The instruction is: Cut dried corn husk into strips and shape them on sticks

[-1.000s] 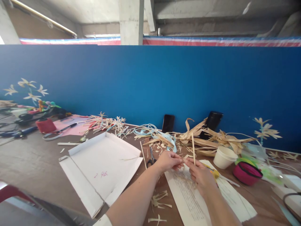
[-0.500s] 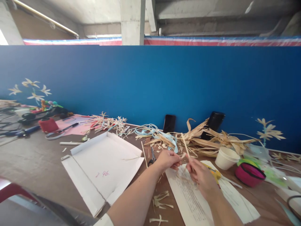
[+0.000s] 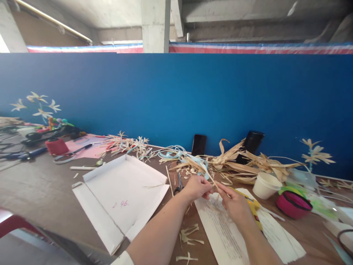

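Both hands meet over the printed sheet [image 3: 220, 228] on the worktop [image 3: 41, 191]: left hand [image 3: 197, 187] and right hand [image 3: 234, 204] pinch a thin husk strip [image 3: 210, 177], mid-shaping; steady fingertip control seems needed next.

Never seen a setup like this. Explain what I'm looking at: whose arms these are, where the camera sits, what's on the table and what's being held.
The one picture comes from a camera worn on a person's head, looking forward and down, so the two bare arms at the bottom are that person's own. The left hand and right hand meet above a printed sheet and pinch a thin dry strip between them. On the brown table lie a flattened white box, scissors, a heap of dried husks, pale blue ribbon, a white cup and a pink bowl. Two dark phones lean on the blue wall behind.
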A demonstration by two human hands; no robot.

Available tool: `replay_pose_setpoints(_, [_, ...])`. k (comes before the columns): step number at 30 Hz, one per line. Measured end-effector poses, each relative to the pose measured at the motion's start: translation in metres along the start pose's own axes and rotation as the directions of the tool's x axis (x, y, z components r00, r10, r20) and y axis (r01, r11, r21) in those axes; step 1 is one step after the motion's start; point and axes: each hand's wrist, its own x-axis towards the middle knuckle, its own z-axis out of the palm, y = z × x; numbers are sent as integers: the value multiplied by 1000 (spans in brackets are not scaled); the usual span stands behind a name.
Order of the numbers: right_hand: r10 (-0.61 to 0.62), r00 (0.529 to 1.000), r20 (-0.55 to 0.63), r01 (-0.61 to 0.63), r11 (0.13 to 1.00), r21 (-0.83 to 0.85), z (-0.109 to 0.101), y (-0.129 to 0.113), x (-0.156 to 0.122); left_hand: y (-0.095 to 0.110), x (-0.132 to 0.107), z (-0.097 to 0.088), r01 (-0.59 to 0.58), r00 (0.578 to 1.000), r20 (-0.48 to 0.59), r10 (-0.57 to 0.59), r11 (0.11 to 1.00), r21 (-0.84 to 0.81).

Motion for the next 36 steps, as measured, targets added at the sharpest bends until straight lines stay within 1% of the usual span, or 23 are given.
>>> replay_pose_setpoints(2, [5, 989, -147, -14, 998, -57, -5, 1, 2, 1, -1, 0, 10, 1000, 12, -10, 1000, 21])
replay_pose_setpoints(3, [33, 976, -214, -43, 998, -47, -8, 1, 3, 2, -1, -1, 12, 1000, 19, -13, 1000, 26])
replay_pose_setpoints(4, [66, 960, -271, -67, 998, 3, -10, 1, 3, 2, -1, -1, 13, 1000, 22, -14, 1000, 26])
replay_pose_setpoints(5, [96, 946, -310, -73, 994, 87, -12, 1, 3, 2, -2, -1, 13, 1000, 22, -14, 1000, 23])
replay_pose_setpoints(7, [133, 924, -358, -24, 956, 292, -13, 0, 2, 1, -1, -2, 7, 1000, 19, -8, 999, 32])
replay_pose_setpoints(9, [131, 913, -386, 50, 903, 427, -12, -4, 0, -1, 0, -2, -12, 1000, 27, 10, 995, 97])
replay_pose_setpoints(12, [94, 905, -414, 117, 882, 456, -9, -10, -3, -8, 1, -1, -70, 997, 36, 62, 954, 291])
replay_pose_setpoints(14, [83, 905, -418, 135, 874, 466, -8, -13, -4, -12, 1, 0, -121, 993, 42, 114, 904, 410])
replay_pose_setpoints(16, [91, 911, -402, 131, 861, 492, -8, -14, -4, -15, 1, 1, -156, 988, 57, 147, 863, 480])
replay_pose_setpoints(20, [105, 936, -337, 94, 846, 525, -9, -10, -4, -15, 1, 2, -126, 992, 45, 121, 833, 539])
replay_pose_setpoints(24, [110, 953, -283, 76, 816, 573, -9, -5, -2, -13, -1, 1, -125, 992, 44, 120, 832, 540])
replay_pose_setpoints(28, [102, 943, -316, 114, 794, 597, -11, -10, -3, -11, -4, 2, -124, 992, 62, 109, 810, 573])
replay_pose_setpoints(33, [63, 926, -374, 228, 696, 681, -17, -28, -9, -4, -11, 4, -168, 983, 67, 174, 675, 719])
replay_pose_setpoints(36, [25, 912, -410, 300, 641, 706, -22, -36, -11, -1, -15, 6, -201, 973, 79, 219, 625, 755])
